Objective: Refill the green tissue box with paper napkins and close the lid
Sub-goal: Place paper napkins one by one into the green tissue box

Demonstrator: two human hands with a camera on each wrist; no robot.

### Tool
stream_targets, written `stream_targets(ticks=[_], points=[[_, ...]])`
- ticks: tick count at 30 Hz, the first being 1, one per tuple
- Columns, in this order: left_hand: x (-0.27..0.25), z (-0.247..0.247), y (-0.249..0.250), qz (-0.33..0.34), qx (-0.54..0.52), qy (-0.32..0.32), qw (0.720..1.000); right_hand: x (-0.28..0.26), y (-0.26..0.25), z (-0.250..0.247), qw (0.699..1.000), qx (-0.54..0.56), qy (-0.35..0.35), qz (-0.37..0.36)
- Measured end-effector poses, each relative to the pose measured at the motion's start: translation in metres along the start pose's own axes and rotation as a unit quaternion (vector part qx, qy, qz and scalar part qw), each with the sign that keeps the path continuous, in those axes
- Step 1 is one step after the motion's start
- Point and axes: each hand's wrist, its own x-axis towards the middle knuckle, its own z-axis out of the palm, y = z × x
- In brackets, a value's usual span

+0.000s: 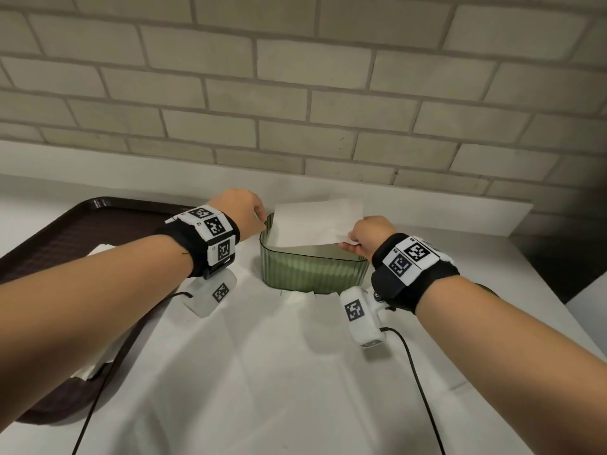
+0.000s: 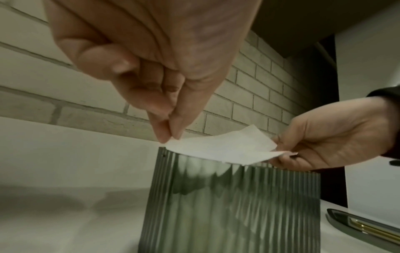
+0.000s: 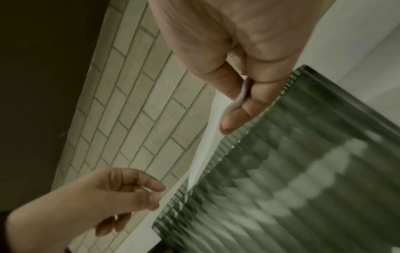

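A ribbed green tissue box (image 1: 314,270) stands open-topped on the white counter near the brick wall. A white paper napkin (image 1: 317,222) is stretched flat just above its opening. My left hand (image 1: 244,210) pinches the napkin's left corner (image 2: 173,143) between thumb and fingertips (image 2: 164,135). My right hand (image 1: 368,234) pinches the right edge (image 3: 238,98) between thumb and forefinger. In the left wrist view the box wall (image 2: 227,205) fills the lower middle, and the green lid (image 2: 365,226) lies flat on the counter to its right.
A dark brown tray (image 1: 75,244) lies on the left with more white napkins (image 1: 98,362) on it, partly hidden by my left forearm. A white cloth (image 1: 279,372) covers the counter in front. The brick wall (image 1: 295,93) rises close behind the box.
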Motion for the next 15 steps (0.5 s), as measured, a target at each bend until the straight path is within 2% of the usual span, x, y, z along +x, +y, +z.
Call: stream_targets(ticks=[5, 8, 9, 10, 12, 15], points=[[-0.007, -0.006, 0.011, 0.016, -0.011, 0.009, 1.0, 0.017, 0.011, 0.004, 1.0, 0.023, -0.006, 0.017], [-0.009, -0.006, 0.025, 0.048, 0.001, -0.004, 0.999, 0.01, 0.007, 0.006, 0.997, -0.073, -0.002, 0.02], [-0.01, -0.005, 0.03, 0.06, 0.018, -0.02, 0.998, 0.006, 0.005, 0.008, 0.987, -0.161, -0.006, 0.022], [-0.009, -0.003, 0.035, 0.073, 0.044, -0.043, 0.995, 0.0, 0.002, 0.01, 0.963, -0.268, 0.007, 0.027], [-0.008, 0.002, 0.048, 0.094, 0.119, -0.107, 0.983, -0.006, -0.001, 0.012, 0.871, -0.489, 0.03, 0.011], [-0.006, 0.013, 0.068, 0.074, 0.193, -0.156, 0.966, -0.008, -0.008, 0.017, 0.746, -0.664, 0.01, -0.047]])
